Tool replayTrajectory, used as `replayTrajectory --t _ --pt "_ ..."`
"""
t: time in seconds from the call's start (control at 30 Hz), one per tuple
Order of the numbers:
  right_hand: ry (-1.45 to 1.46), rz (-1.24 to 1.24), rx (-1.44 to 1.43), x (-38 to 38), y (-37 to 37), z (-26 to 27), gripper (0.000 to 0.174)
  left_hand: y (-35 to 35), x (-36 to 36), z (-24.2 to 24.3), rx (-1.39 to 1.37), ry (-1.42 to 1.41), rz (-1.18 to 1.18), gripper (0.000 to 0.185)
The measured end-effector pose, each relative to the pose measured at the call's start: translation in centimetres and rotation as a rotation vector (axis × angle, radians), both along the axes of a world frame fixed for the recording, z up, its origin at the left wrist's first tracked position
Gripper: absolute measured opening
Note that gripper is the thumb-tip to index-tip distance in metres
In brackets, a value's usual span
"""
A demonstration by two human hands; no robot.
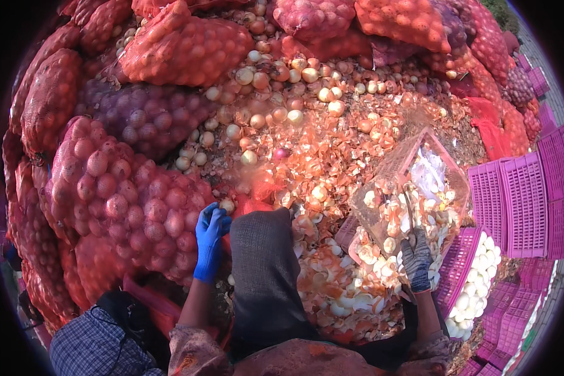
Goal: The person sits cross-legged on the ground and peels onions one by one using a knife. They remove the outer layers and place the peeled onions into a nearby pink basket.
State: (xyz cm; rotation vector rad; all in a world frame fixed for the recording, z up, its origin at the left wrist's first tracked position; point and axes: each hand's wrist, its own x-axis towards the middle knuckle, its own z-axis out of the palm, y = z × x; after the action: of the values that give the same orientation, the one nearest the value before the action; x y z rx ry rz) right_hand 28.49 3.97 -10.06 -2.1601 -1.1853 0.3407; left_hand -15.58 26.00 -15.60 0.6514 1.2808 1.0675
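My left hand point(210, 242), in a blue knit glove, is at an onion point(226, 205) beside a full red mesh sack; its fingers are bent, and whether they grip the onion is unclear. My right hand point(416, 261), in a grey striped glove, is closed on the handle of a thin tool, seemingly a knife point(409, 209). It is over a heap of onion skins and onions at a pink plastic crate point(460, 178), which holds a clear plastic bag point(427, 174). Peeled white onions point(472, 282) fill a purple crate point(458, 268) just right of that hand.
Full mesh sacks of onions point(136, 202) stand at the left and along the back. Loose onions point(258, 121) and dry skins point(324, 145) cover the ground ahead. Purple crates point(524, 207) are stacked at the right. A person in a checked garment point(98, 343) is at the lower left.
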Motion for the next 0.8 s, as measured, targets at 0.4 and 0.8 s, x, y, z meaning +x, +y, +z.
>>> replayTrajectory --t 0.4,0.8 --pt "0.220 -0.246 -0.227 0.1 -0.5 -4.7 0.024 22.1 27.9 -7.0 0.817 0.784 -1.192 0.049" --pt "0.327 -0.259 -0.372 0.3 1.8 -2.0 0.016 32.7 46.8 -23.5 1.238 1.539 -0.995 0.040"
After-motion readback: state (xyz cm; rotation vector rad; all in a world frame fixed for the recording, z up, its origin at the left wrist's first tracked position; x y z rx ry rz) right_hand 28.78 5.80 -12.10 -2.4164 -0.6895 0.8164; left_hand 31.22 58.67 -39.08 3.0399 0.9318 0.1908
